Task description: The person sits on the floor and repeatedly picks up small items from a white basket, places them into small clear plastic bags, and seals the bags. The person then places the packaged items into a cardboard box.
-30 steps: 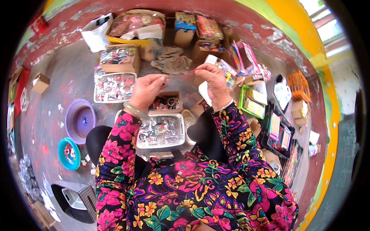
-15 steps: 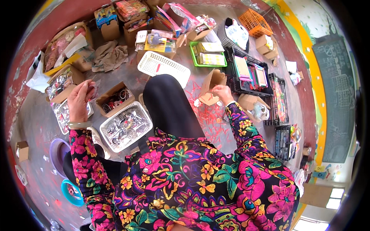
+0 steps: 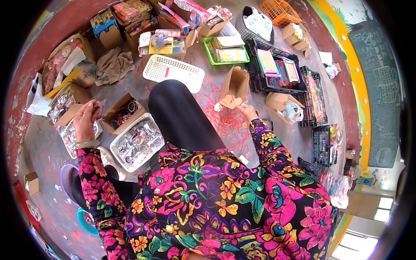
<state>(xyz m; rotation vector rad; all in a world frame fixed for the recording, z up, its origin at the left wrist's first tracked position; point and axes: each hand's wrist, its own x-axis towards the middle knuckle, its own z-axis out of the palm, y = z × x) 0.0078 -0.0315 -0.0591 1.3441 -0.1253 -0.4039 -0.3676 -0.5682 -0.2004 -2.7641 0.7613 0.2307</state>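
Note:
My left hand point(image 3: 85, 119) is raised over the boxes on my left, fingers curled around a small dark piece point(image 3: 97, 109). Just beside it stand an open cardboard box of bangles point(image 3: 124, 112) and a clear tray of shiny packets point(image 3: 138, 141). My right hand point(image 3: 248, 112) reaches out to the right, fingertips down among small red pieces point(image 3: 229, 125) scattered on the floor. An open, tipped cardboard box point(image 3: 235, 87) lies right in front of that hand. Whether the right fingers pinch anything is hidden. My black-clad knee point(image 3: 177, 112) lies between the two hands.
A white basket point(image 3: 173, 72), a green tray point(image 3: 226, 51) and black crates of books point(image 3: 277, 67) lie ahead. Cardboard boxes of goods line the far left point(image 3: 69, 69). A purple bowl point(image 3: 67, 177) sits by my left elbow. A bag in a box point(image 3: 288, 108) lies to the right.
My right hand has left the left hand and swung out right to the red pieces by the tipped box. My view turned right; the left hand stays over the boxes.

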